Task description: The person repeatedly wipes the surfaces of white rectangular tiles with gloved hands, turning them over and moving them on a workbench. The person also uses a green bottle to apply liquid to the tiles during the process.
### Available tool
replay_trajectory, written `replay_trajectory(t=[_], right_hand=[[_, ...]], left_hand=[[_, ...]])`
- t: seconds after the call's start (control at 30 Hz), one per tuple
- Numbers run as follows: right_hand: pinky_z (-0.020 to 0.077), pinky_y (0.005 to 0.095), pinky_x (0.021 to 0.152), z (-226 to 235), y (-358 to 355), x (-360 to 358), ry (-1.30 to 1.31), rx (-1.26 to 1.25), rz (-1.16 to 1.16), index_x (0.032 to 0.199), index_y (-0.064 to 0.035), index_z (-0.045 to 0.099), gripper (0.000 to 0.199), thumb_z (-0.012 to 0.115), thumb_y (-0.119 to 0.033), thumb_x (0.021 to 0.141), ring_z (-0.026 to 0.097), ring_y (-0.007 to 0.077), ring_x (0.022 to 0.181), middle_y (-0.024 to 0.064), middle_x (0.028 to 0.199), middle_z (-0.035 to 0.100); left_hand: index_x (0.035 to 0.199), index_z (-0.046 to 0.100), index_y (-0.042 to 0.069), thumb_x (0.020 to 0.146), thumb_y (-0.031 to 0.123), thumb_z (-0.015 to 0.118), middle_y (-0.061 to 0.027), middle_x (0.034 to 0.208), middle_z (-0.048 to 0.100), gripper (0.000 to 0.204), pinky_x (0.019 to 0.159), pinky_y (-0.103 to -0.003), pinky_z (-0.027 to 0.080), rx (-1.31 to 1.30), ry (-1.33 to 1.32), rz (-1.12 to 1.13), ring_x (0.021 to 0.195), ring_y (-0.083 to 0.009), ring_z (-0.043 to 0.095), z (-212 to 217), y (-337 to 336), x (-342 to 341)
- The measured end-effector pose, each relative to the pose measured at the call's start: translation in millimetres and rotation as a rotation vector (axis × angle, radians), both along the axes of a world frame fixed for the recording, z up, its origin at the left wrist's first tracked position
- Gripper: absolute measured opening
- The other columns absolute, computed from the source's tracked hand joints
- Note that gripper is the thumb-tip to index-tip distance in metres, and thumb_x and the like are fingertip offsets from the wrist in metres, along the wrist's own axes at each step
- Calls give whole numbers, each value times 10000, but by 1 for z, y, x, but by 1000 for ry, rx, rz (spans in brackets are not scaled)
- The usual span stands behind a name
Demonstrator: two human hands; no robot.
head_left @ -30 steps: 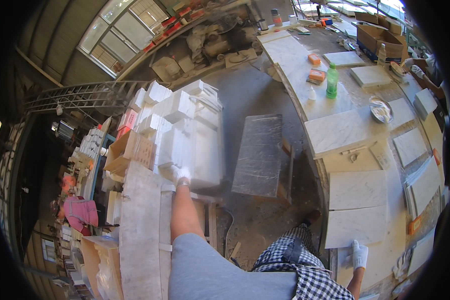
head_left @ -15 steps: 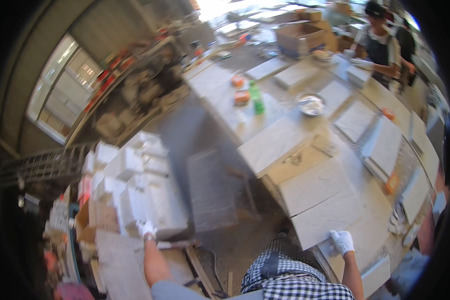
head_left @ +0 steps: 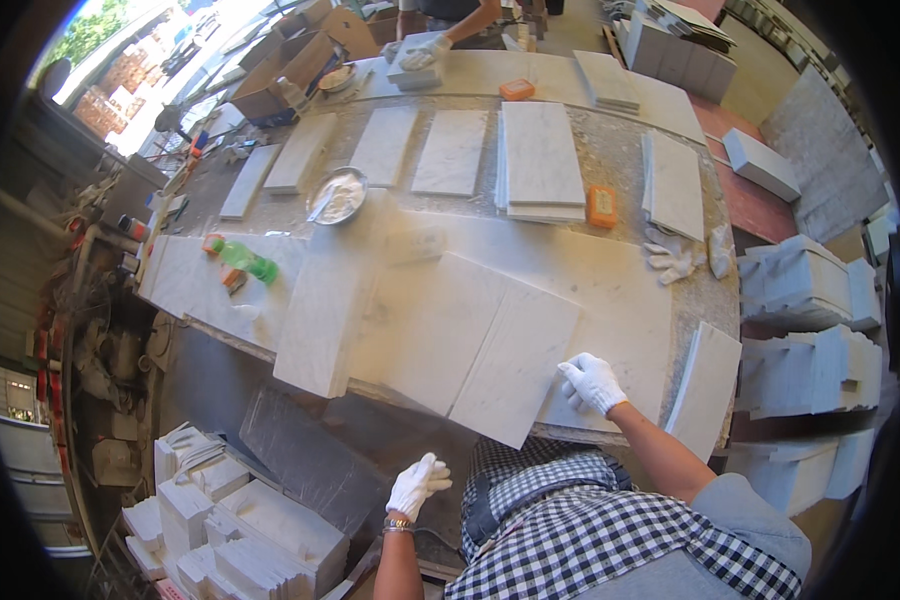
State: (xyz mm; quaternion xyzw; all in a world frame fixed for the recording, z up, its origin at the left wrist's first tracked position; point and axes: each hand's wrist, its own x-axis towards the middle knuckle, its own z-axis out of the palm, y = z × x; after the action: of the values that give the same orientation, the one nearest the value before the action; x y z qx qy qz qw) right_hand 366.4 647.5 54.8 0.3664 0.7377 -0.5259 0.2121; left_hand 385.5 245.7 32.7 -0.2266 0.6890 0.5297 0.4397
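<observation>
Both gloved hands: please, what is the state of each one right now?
Left hand: partly open, nothing visible in it.
Right hand: loosely curled at the edge of a pale slab; whether it grips cannot be told.

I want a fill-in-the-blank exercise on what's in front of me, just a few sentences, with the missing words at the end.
1. The gloves on the left hand and right hand are coloured ____.
2. The front slab is nearer to the ____ hand than to the other.
3. The apron is black-and-white, with a ____ pattern.
4. The bottle nearer those hands is coloured ____.

Missing words: white; right; checked; green.
</observation>
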Motion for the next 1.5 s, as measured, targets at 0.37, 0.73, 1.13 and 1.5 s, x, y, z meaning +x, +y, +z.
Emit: replay_trajectory(t=[0.37, 0.73, 1.13, 1.5], right_hand=[[547, 320, 553, -26, -16, -20, 154, 281, 40, 1491, 94, 305, 821, 704, -350, 928, 673, 184, 549, 108, 727, 708], [561, 392, 757, -11, 23, -31, 162, 301, 246, 1378, 13, 475, 773, 776, -449, 837, 723, 287, 838, 147, 883, 733], [467, 463, 1028, 57, 116, -220, 402, 751, 92, 1395, -15, 437, 872, 853, -369, 716, 528, 406, 1263, 254, 1310, 580], [502, 418, 1007, 51, 159, -254, 354, 526, 60, 1381, -14, 453, 853, 868, -271, 682, 633, 376, 1165, 248, 1255, 637]], left_hand=[[1106, 619, -87, 924, 628, 624, -243, 1069, 733, 737, 745, -393, 554, -99, 10, -94, 831, -306, 764, -14, 70, -86], [1043, 714, -94, 966, 502, 622, -202, 985, 750, 608, 659, -358, 607, -255, -129, -418, 783, -267, 744, 15, 82, -115], [1543, 373, 39, 849, 807, 506, -277, 1611, 292, 1044, 1169, -684, 76, -789, 998, -1149, 1501, -468, 205, 13, 209, -185], [1558, 386, 108, 818, 850, 486, -278, 1652, 177, 1052, 1121, -776, -68, -740, 1032, -1011, 1506, -557, 31, -13, 213, -171]])
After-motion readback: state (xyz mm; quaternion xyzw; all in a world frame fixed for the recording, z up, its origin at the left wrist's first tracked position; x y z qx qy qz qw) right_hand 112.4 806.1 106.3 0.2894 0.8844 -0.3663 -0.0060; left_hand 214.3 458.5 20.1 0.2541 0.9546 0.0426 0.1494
